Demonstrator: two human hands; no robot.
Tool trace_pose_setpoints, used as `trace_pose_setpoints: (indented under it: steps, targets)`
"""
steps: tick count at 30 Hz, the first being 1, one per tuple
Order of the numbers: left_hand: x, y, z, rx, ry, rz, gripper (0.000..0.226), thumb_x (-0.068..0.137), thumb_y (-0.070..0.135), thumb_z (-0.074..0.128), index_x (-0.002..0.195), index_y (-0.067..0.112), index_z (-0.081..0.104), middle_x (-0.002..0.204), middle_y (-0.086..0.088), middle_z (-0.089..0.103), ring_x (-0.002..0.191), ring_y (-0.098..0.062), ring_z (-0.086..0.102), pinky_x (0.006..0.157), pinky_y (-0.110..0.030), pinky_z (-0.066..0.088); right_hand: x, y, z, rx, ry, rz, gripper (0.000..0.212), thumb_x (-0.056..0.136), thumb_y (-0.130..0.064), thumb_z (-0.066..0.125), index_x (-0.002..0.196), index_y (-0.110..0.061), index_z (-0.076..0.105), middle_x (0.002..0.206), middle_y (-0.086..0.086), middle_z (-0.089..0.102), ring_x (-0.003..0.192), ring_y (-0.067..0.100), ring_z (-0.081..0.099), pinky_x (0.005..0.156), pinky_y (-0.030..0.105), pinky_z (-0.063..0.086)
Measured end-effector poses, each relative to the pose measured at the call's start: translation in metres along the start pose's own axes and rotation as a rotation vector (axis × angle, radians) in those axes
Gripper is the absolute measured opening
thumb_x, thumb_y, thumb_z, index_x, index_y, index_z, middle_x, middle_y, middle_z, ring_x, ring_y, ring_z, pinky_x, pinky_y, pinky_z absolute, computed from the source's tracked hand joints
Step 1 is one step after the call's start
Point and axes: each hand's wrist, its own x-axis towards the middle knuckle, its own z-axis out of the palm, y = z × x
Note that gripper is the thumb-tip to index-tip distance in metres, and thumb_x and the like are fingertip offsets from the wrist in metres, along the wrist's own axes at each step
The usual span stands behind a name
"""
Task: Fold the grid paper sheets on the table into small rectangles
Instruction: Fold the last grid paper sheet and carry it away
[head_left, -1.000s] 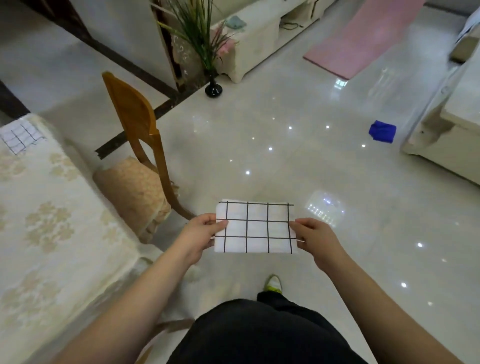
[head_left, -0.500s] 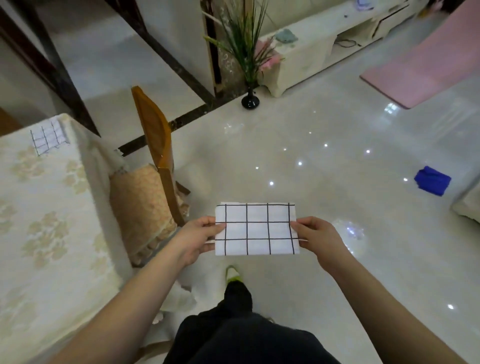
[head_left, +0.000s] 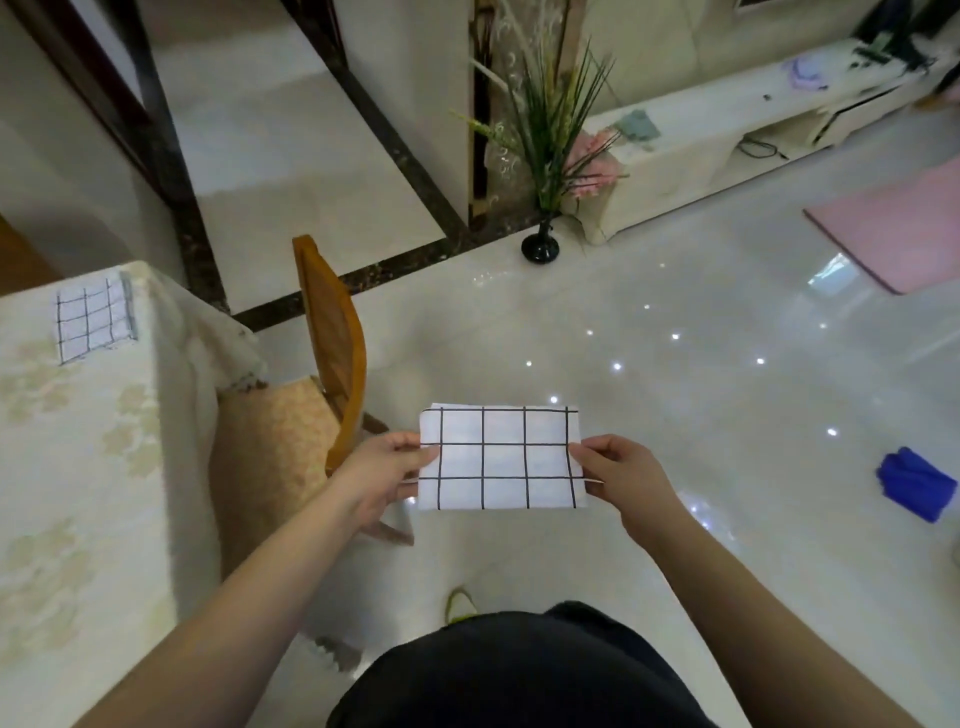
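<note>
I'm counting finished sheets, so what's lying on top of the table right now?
One grid sheet lies flat on the table, near its far corner. The table's left part runs out of frame, so anything there is unseen.

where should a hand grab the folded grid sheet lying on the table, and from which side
Take the folded grid sheet by its right edge, coming in from the table's right side. It lies flat near the far right corner, so that edge is nearest the rim and probably easiest to pinch; its layered border there looks slightly raised, though that is hard to tell.
</note>
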Motion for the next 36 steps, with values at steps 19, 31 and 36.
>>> trace_pose_setpoints:
  steps: [19,31,36]
  targets:
    - [0.183,0.162,0.053,-0.156,0.209,0.058,0.026,0.09,0.01,0.064,0.114,-0.001,0.061,0.109,-0.02,0.069,0.088,-0.025,0.067,0.08,-0.038,0.055,0.281,-0.156,-0.006,-0.089,-0.205,-0.06,0.006,0.087,-0.008,0.068,0.084,-0.002,0.067,0.076,0.009,0.068,0.069,0.015,0.063,0.063,0.024,0.054]
    - [0.243,0.222,0.011,-0.337,0.363,0.078,0.027,0.089,0.017,0.066,0.112,0.004,0.064,0.104,-0.016,0.072,0.086,-0.027,0.068,0.079,-0.041,0.055,0.414,-0.227,0.09,-0.208,-0.389,-0.047,0.003,0.085,-0.008,0.07,0.085,-0.006,0.068,0.084,0.013,0.069,0.074,0.019,0.064,0.075,0.036,0.055]
    - [0.268,0.243,-0.045,-0.396,0.447,0.105,0.027,0.078,0.033,0.073,0.096,0.015,0.067,0.098,-0.019,0.07,0.083,-0.036,0.066,0.076,-0.049,0.049,0.463,-0.253,0.163,-0.303,-0.504,-0.072,0.01,0.086,-0.011,0.069,0.092,-0.002,0.068,0.087,0.013,0.071,0.076,0.02,0.067,0.069,0.029,0.055]
